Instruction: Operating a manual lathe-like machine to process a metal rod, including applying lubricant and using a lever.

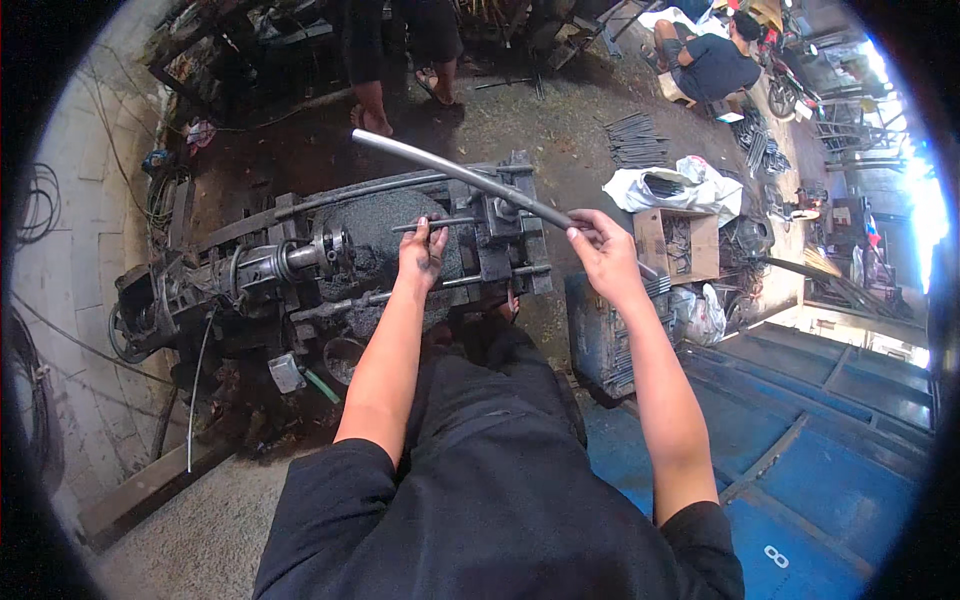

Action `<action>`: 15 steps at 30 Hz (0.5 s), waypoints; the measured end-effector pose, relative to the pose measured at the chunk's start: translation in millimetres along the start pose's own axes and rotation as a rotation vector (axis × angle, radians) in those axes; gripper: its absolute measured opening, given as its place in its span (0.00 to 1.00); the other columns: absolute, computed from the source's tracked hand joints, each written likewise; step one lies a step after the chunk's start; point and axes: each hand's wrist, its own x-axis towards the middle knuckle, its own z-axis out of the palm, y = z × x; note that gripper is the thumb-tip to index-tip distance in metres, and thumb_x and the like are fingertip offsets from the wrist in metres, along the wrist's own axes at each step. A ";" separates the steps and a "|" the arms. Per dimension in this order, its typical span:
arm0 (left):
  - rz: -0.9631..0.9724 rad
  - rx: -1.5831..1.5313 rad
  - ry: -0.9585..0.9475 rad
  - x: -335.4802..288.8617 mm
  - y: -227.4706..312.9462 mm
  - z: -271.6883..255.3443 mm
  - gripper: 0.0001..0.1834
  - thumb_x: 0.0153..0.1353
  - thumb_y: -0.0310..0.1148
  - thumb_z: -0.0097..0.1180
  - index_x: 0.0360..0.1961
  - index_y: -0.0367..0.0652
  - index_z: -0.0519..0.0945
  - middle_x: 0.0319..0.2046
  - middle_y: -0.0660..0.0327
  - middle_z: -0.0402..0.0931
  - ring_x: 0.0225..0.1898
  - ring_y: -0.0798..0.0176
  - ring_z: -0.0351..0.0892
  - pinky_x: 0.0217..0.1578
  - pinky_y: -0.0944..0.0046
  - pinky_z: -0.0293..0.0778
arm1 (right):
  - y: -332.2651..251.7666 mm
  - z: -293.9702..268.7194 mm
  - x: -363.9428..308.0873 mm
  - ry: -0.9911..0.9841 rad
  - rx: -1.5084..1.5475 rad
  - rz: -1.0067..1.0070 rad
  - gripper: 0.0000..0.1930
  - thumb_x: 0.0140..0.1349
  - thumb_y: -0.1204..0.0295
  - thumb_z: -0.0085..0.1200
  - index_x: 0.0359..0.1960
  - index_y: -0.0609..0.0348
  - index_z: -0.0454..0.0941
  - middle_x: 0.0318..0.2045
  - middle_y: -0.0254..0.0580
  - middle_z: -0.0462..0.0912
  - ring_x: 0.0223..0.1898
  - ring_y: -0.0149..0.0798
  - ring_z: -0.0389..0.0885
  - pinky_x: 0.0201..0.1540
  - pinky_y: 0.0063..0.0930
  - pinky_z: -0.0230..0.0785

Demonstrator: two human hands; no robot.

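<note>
Gripping a long steel tube (465, 177) near its end, the right hand (603, 250) is letting it overhang the machine (330, 260), while the left hand (421, 252) is pinching a short rod (440, 224); leverage may be twisting the tube loose.

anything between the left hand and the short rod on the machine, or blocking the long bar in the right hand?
Nothing visible. The left hand already rests on the short rod over the machine. The right hand grips the long bar, which rises clear above the machine.
</note>
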 end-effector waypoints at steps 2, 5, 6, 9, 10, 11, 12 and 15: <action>0.008 0.013 0.021 -0.9 1.7 -0.9 0.14 0.67 0.34 0.52 0.47 0.34 0.68 0.47 0.51 0.72 0.49 0.52 0.76 0.50 0.57 0.79 | -3.6 -0.2 2.2 0.008 -0.156 0.024 0.13 0.59 0.70 0.56 0.43 0.62 0.78 0.38 0.48 0.84 0.36 0.40 0.84 0.42 0.31 0.74; 0.048 0.050 -0.032 -1.6 7.9 -8.9 0.15 0.66 0.36 0.53 0.45 0.35 0.69 0.46 0.52 0.73 0.46 0.53 0.77 0.50 0.58 0.78 | -3.5 3.0 4.5 0.038 -0.273 -0.029 0.12 0.57 0.66 0.57 0.40 0.58 0.81 0.37 0.49 0.83 0.35 0.46 0.83 0.40 0.34 0.74; 0.026 0.179 0.048 -3.1 10.9 -11.2 0.15 0.65 0.37 0.55 0.45 0.36 0.71 0.45 0.53 0.74 0.45 0.54 0.78 0.49 0.58 0.79 | -9.6 2.7 5.5 0.052 -0.375 -0.080 0.11 0.58 0.66 0.57 0.39 0.57 0.81 0.35 0.47 0.83 0.35 0.47 0.83 0.40 0.36 0.74; -0.035 0.408 0.068 -34.7 17.4 13.9 0.16 0.65 0.38 0.55 0.45 0.35 0.74 0.39 0.55 0.78 0.38 0.58 0.81 0.44 0.61 0.80 | 11.8 -16.1 12.4 0.193 -0.615 -0.276 0.11 0.60 0.64 0.54 0.35 0.57 0.81 0.34 0.46 0.82 0.38 0.50 0.81 0.40 0.41 0.73; -0.075 0.672 -0.012 -54.2 30.3 28.5 0.18 0.65 0.38 0.55 0.46 0.33 0.73 0.38 0.55 0.78 0.38 0.58 0.82 0.42 0.61 0.79 | 25.7 -24.4 15.0 0.157 -0.579 -0.208 0.13 0.61 0.62 0.53 0.35 0.59 0.81 0.33 0.47 0.82 0.37 0.52 0.81 0.40 0.42 0.72; -0.111 0.933 -0.093 -69.7 40.6 39.1 0.19 0.65 0.38 0.54 0.48 0.32 0.73 0.37 0.55 0.79 0.38 0.59 0.82 0.39 0.62 0.79 | 33.0 -32.0 17.9 0.121 -0.543 -0.147 0.15 0.63 0.60 0.52 0.35 0.60 0.81 0.32 0.47 0.82 0.37 0.54 0.81 0.40 0.43 0.72; -0.024 0.906 -0.113 -82.8 45.5 43.5 0.20 0.66 0.38 0.52 0.48 0.29 0.73 0.37 0.54 0.80 0.36 0.60 0.82 0.35 0.64 0.77 | 24.9 -39.4 18.5 -0.064 -0.524 0.090 0.20 0.66 0.56 0.47 0.35 0.64 0.79 0.29 0.52 0.82 0.35 0.59 0.80 0.38 0.44 0.71; 0.182 1.063 -0.248 -117.5 48.9 70.6 0.18 0.65 0.37 0.53 0.47 0.31 0.75 0.36 0.53 0.81 0.36 0.63 0.81 0.36 0.65 0.76 | 48.1 -49.5 23.1 -0.221 -0.501 0.235 0.24 0.67 0.54 0.44 0.33 0.66 0.79 0.22 0.53 0.80 0.28 0.54 0.81 0.35 0.41 0.71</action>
